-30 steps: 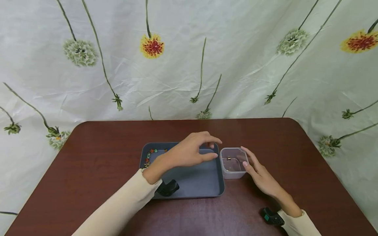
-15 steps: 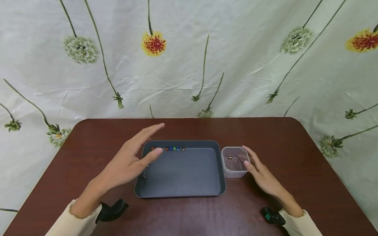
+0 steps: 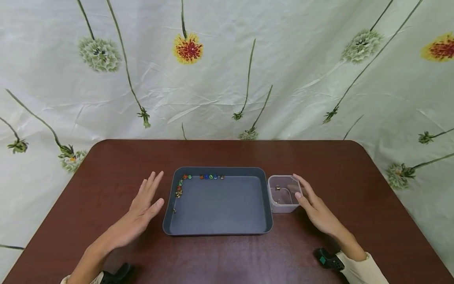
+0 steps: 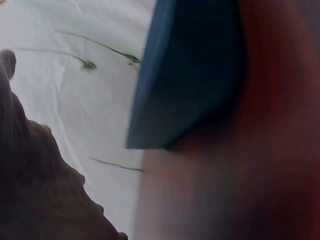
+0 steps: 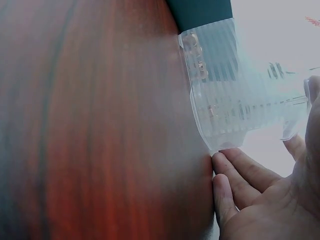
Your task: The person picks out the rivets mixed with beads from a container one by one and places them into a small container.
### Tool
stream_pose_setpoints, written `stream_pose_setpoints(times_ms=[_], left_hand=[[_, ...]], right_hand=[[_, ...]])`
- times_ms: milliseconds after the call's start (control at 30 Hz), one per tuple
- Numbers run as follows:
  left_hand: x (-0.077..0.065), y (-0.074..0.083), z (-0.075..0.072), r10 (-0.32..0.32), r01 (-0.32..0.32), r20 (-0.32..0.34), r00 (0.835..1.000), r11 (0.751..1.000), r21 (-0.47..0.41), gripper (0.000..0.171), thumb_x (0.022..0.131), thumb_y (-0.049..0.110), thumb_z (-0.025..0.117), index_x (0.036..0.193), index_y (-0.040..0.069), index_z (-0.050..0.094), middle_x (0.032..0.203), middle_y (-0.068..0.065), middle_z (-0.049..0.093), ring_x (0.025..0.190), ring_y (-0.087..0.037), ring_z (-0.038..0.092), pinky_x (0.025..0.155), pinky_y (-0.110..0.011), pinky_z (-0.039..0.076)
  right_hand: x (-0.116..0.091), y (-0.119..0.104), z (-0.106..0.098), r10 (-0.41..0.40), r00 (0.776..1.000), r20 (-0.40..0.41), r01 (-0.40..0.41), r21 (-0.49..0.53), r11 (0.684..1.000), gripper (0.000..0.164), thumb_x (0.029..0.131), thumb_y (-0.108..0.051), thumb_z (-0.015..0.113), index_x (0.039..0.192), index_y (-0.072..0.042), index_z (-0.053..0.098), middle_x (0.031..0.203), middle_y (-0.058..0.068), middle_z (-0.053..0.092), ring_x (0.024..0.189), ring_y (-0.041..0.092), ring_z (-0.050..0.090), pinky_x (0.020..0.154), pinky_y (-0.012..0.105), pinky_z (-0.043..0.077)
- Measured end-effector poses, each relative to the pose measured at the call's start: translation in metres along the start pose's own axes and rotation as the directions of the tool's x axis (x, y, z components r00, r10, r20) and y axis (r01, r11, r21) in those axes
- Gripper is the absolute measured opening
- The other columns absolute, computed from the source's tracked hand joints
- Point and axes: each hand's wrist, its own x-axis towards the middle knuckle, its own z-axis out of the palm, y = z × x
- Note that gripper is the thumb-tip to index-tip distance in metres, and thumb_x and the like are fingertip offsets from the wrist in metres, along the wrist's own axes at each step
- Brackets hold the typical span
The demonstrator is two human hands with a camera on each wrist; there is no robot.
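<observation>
My left hand (image 3: 136, 217) is held over the table left of the grey tray (image 3: 220, 227), fingers stretched out and nothing in it. In the left wrist view, part of that hand (image 4: 40, 185) shows beside the tray's raised edge (image 4: 195, 70). Small coloured beads (image 3: 211, 177) and gold ones (image 3: 179, 194) lie along the tray's back and left sides. Against its right side stands a clear plastic container (image 3: 283, 209) with a few gold pieces (image 3: 278, 188) inside. My right hand (image 3: 320, 215) holds its right side, thumb at the rim; other fingers (image 5: 250, 170) touch near its base.
Everything stands on a dark red-brown table (image 3: 220, 258). A white cloth (image 3: 213, 86) printed with flowers hangs behind the table's far edge. A black wrist device (image 3: 329, 259) is strapped to the right arm.
My left hand has moved from above the tray and near the container to the left, off the tray, uncovering the beads. The right hand has stayed at the container.
</observation>
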Motion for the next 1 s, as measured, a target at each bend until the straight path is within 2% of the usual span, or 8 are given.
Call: stream_pose_setpoints(times_ms=[167, 300, 400, 500, 600, 733, 933, 1000], left_hand=[[-0.004, -0.02, 0.008, 0.0, 0.001, 0.043, 0.999, 1.0, -0.014, 0.082, 0.093, 0.028, 0.057, 0.149, 0.04, -0.001, 0.157, -0.004, -0.018, 0.14, -0.042, -0.023, 0.095, -0.077, -0.011], [-0.006, -0.029, 0.013, 0.041, -0.04, 0.076, 0.996, 0.999, -0.006, 0.093, 0.086, 0.028, 0.067, 0.151, 0.034, 0.001, 0.158, -0.012, -0.012, 0.14, -0.046, -0.02, 0.096, -0.075, -0.013], [-0.007, -0.033, 0.016, 0.059, -0.058, 0.086, 0.995, 0.998, -0.011, 0.097, 0.084, 0.029, 0.071, 0.152, 0.032, 0.002, 0.158, -0.013, -0.009, 0.139, -0.047, -0.02, 0.096, -0.074, -0.016], [-0.006, -0.033, 0.017, 0.059, -0.058, 0.09, 0.994, 0.998, -0.013, 0.096, 0.083, 0.031, 0.071, 0.152, 0.032, 0.004, 0.158, -0.012, -0.008, 0.14, -0.046, -0.02, 0.096, -0.073, -0.017], [-0.004, -0.033, 0.018, 0.053, -0.054, 0.092, 0.994, 0.999, 0.005, 0.096, 0.082, 0.034, 0.072, 0.152, 0.033, 0.006, 0.158, -0.012, -0.006, 0.14, -0.045, -0.02, 0.097, -0.073, -0.017], [-0.005, -0.033, 0.02, 0.044, -0.047, 0.093, 0.995, 0.999, 0.021, 0.095, 0.081, 0.037, 0.072, 0.151, 0.033, 0.008, 0.158, -0.012, -0.004, 0.14, -0.045, -0.02, 0.098, -0.072, -0.018], [-0.006, -0.035, 0.022, 0.043, -0.044, 0.091, 0.995, 0.999, 0.007, 0.096, 0.08, 0.038, 0.073, 0.151, 0.032, 0.009, 0.159, -0.013, 0.0, 0.14, -0.044, -0.022, 0.099, -0.07, -0.019], [-0.006, -0.036, 0.022, 0.046, -0.046, 0.091, 0.995, 0.999, -0.001, 0.097, 0.08, 0.038, 0.073, 0.151, 0.032, 0.009, 0.158, -0.014, 0.002, 0.14, -0.044, -0.022, 0.099, -0.07, -0.019]], right_hand=[[0.001, -0.001, -0.001, -0.005, 1.0, 0.006, 0.005, 0.013, 1.0, 0.055, 0.103, -0.019, 0.037, 0.151, -0.027, 0.012, 0.141, 0.009, 0.045, 0.129, 0.031, 0.045, 0.096, 0.056, 0.04], [0.001, -0.002, -0.001, -0.009, 1.0, 0.006, 0.009, 0.01, 1.0, 0.055, 0.102, -0.018, 0.038, 0.15, -0.031, 0.012, 0.141, 0.01, 0.046, 0.129, 0.031, 0.045, 0.096, 0.055, 0.041], [0.001, -0.002, -0.001, -0.014, 1.0, 0.002, 0.014, -0.006, 1.0, 0.055, 0.102, -0.018, 0.038, 0.15, -0.031, 0.013, 0.14, 0.009, 0.047, 0.128, 0.03, 0.046, 0.097, 0.042, 0.044], [0.0, -0.002, -0.002, -0.021, 1.0, -0.004, 0.021, -0.005, 1.0, 0.054, 0.102, -0.017, 0.037, 0.151, -0.026, 0.014, 0.139, 0.009, 0.048, 0.127, 0.028, 0.047, 0.097, 0.025, 0.042], [-0.001, -0.002, -0.001, -0.021, 1.0, -0.01, 0.021, -0.001, 1.0, 0.054, 0.103, -0.017, 0.037, 0.151, -0.025, 0.014, 0.139, 0.009, 0.049, 0.126, 0.027, 0.049, 0.096, 0.018, 0.04], [-0.001, -0.003, 0.0, -0.012, 1.0, -0.009, 0.012, -0.016, 1.0, 0.054, 0.103, -0.018, 0.036, 0.151, -0.026, 0.014, 0.138, 0.009, 0.049, 0.125, 0.027, 0.05, 0.096, 0.023, 0.042], [-0.001, -0.004, 0.001, 0.0, 1.0, -0.01, 0.0, -0.031, 1.0, 0.055, 0.103, -0.019, 0.036, 0.151, -0.026, 0.011, 0.139, 0.01, 0.048, 0.127, 0.029, 0.047, 0.096, 0.049, 0.043], [-0.001, -0.004, 0.001, 0.002, 1.0, -0.012, -0.003, -0.036, 0.999, 0.055, 0.103, -0.019, 0.036, 0.151, -0.026, 0.011, 0.139, 0.01, 0.048, 0.128, 0.029, 0.046, 0.097, 0.047, 0.043]])
